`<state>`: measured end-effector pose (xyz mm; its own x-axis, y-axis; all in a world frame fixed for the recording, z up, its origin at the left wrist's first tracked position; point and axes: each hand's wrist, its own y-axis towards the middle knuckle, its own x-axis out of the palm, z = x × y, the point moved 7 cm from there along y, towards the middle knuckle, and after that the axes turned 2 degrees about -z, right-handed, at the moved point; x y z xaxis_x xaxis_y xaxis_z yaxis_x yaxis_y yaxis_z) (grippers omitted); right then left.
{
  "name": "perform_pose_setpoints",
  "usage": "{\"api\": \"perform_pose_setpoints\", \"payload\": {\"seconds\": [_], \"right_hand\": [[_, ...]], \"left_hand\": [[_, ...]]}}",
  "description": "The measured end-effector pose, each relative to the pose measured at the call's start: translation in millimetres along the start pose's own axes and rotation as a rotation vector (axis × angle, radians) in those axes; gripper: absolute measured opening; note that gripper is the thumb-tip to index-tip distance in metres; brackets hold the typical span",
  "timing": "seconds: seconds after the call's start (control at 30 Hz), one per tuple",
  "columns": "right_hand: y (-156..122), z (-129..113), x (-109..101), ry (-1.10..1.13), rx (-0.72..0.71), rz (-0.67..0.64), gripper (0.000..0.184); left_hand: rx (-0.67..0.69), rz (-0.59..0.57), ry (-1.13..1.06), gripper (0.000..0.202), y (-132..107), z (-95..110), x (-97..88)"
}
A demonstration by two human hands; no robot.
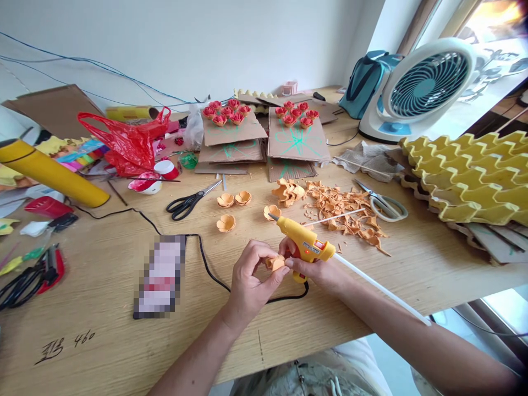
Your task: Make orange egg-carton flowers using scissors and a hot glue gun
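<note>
My left hand pinches a small orange paper flower piece above the wooden table. My right hand grips a yellow hot glue gun, nozzle pointing up and left, with a white glue stick trailing out behind it. Its fingers also touch the same piece. Three finished orange paper flowers lie just beyond my hands, and another one sits by the nozzle.
A heap of orange paper scraps and scissors lie to the right, black scissors to the left. Cardboard sheets with red flowers stand behind. Yellow egg trays, a fan, a red plastic bag and a black cord are around.
</note>
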<state>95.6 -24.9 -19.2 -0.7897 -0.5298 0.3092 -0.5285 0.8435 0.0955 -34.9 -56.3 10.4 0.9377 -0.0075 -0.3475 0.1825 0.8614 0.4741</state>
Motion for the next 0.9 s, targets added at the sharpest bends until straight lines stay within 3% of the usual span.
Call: {"api": "perform_pose_setpoints", "payload": {"seconds": [0.53,0.9], "right_hand": [[0.5,-7.6,4.0,-0.101,-0.032,-0.022,0.040],[0.9,1.9,1.6,-0.039,0.003,-0.003,0.037]], "left_hand": [[-0.054,-0.023,0.042,0.015,1.6,4.1,-2.1],[0.041,0.033,0.141,0.019,0.3,10.5,-5.1]]}}
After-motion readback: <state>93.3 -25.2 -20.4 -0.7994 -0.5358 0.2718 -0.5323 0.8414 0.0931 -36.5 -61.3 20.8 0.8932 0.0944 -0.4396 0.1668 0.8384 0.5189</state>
